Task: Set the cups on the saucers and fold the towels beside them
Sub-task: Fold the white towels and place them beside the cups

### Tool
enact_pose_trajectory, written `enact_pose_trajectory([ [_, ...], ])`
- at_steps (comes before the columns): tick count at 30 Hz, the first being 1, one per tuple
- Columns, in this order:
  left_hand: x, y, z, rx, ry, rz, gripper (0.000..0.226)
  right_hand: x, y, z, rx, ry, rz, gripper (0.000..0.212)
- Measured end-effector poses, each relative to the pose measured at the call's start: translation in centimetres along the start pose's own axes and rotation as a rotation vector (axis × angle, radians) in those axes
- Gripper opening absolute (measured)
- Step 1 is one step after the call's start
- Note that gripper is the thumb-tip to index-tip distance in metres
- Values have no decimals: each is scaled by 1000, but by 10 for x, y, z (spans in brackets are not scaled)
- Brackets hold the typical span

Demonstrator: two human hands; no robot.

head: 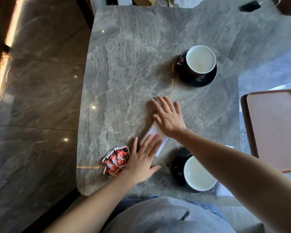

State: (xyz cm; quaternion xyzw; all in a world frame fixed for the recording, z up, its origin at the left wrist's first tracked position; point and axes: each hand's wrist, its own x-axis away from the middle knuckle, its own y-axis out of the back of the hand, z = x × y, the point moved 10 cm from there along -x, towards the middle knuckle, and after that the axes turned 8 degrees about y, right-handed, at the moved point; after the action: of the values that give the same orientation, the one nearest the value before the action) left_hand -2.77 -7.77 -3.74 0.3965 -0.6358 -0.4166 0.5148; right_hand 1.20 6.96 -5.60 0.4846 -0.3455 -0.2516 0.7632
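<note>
Currently I find left hand (144, 159) and right hand (169, 119) spread flat on the towel (154, 131); the right forearm could clip the near cup (197, 177).

Your left hand (142, 158) and right hand (169, 117) both lie flat, fingers straight, pressing the folded white towel (154, 132) onto the grey marble table (133, 56). The towel runs diagonally between the two hands. Far cup (201, 58) sits on its black saucer (198, 79); near cup (199, 174) sits on its own saucer (178, 165), partly under your right forearm. Red sachets (116, 159) touch your left hand's outer edge. Brown tray (274, 128) at the right edge.
</note>
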Motion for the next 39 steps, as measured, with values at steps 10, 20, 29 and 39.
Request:
enact_pose_trajectory([
  [10, -11, 80, 35, 651, 294, -379, 52, 97, 20, -108, -1429, -1079, -639, 54],
  [20, -39, 35, 52, 748, 523, -103, 38, 103, -24, -31, -1724, -1129, -223, 41],
  [29, -26, 17, 61, 979, 617, -124, 21, 87, -32, -6, -1285, -967, -185, 53],
  [39, -28, 18, 41, 1136, 614, -76, 31, 90, -18, -12, -1499, -793, -191, 28],
])
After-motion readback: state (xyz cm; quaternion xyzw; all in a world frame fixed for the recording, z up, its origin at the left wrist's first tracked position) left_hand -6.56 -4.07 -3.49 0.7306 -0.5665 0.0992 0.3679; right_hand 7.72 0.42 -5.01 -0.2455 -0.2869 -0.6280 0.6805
